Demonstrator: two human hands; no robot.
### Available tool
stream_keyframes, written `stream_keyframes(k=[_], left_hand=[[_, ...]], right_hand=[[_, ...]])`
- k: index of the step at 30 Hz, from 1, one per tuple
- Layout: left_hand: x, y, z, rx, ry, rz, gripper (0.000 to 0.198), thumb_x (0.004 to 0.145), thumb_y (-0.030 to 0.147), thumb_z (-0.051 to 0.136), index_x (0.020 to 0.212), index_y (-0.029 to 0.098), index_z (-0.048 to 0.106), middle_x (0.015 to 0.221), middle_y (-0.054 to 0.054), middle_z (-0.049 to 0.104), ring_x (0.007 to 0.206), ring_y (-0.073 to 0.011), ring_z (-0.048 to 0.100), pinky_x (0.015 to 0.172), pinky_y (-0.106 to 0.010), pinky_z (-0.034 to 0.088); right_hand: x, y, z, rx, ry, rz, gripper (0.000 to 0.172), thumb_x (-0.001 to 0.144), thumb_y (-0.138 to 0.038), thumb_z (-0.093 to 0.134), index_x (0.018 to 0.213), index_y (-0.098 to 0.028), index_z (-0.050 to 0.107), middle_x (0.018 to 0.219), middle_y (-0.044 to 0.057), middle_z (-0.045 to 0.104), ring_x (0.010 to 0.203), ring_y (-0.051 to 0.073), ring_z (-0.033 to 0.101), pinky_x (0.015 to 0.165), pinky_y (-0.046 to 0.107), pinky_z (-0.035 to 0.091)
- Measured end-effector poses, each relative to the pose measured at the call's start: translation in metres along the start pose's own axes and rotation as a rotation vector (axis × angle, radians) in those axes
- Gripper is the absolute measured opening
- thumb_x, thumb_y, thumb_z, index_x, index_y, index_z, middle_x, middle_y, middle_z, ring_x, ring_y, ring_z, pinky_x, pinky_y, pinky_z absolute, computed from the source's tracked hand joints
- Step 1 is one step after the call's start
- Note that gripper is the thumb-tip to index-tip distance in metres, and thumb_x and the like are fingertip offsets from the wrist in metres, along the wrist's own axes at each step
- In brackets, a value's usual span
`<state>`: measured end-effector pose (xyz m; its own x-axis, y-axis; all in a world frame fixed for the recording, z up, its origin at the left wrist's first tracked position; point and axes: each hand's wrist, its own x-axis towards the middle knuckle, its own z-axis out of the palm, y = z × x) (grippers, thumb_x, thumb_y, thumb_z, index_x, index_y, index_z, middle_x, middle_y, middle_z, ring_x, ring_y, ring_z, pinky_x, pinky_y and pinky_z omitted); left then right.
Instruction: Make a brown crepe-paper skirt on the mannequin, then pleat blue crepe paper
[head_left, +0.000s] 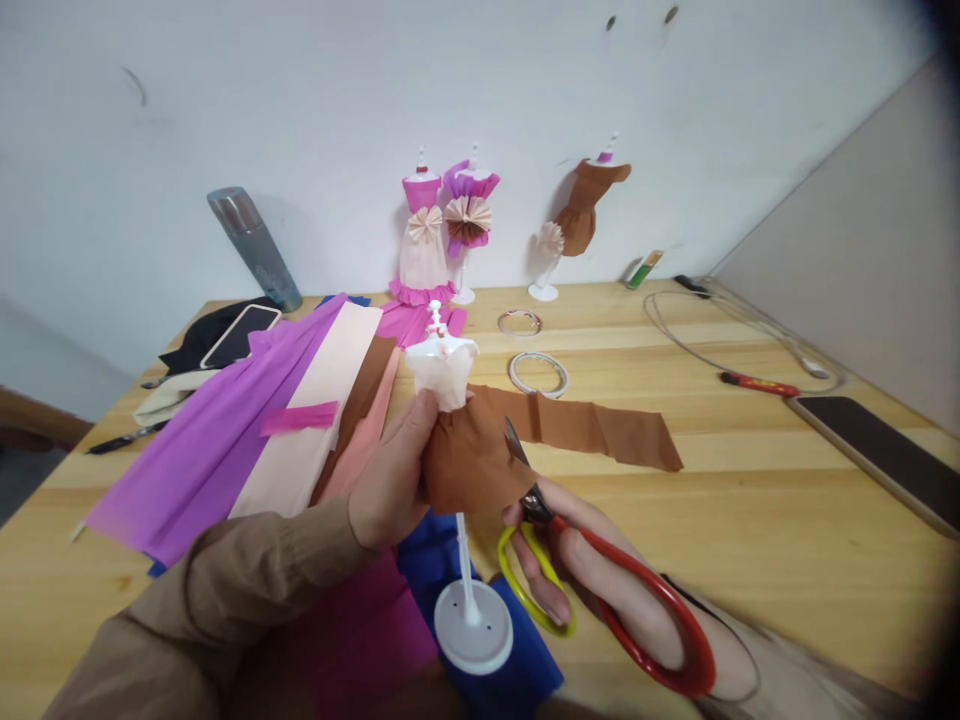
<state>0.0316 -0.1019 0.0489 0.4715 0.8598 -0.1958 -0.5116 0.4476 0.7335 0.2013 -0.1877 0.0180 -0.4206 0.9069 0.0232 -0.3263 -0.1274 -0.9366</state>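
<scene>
In the head view, the left hand [390, 485] pinched a small mannequin [442, 360] at its waist, fingers pressed over brown paper [476, 460] that flared out like a skirt. The mannequin was held over the bench [750, 500], its base above blue paper [534, 640]; I couldn't tell whether they touched. The right hand [596, 560] had its fingers curled through the loops of the scissors [535, 505], one blade lying across the brown paper's right side.
</scene>
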Motion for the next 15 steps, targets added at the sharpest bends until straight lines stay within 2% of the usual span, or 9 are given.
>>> stream_keyframes(k=[6, 15], left_hand=[[0.0005, 0.0013, -0.001, 0.036, 0.027, 0.004, 0.049, 0.088, 0.054, 0.056, 0.125, 0.023, 0.063, 0.107, -0.006, 0.076, 0.117, -0.0301, 0.064, 0.098, -0.039, 0.053], [-0.0001, -0.0004, 0.0001, 0.023, 0.003, -0.029, 0.05, 0.087, 0.053, 0.058, 0.122, 0.018, 0.065, 0.097, -0.009, 0.076, 0.109, -0.0299, 0.068, 0.091, -0.038, 0.055]], right_hand=[[-0.0019, 0.0023, -0.0022, 0.012, 0.002, 0.012, 0.043, 0.092, -0.059, 0.049, 0.107, -0.019, 0.054, 0.078, 0.003, 0.054, 0.055, 0.011, 0.049, 0.054, 0.029, 0.044], [-0.002, 0.0011, -0.0049, -0.071, 0.018, 0.046, 0.044, 0.091, -0.06, 0.051, 0.112, -0.022, 0.057, 0.07, 0.002, 0.052, 0.053, 0.014, 0.048, 0.057, 0.032, 0.045]])
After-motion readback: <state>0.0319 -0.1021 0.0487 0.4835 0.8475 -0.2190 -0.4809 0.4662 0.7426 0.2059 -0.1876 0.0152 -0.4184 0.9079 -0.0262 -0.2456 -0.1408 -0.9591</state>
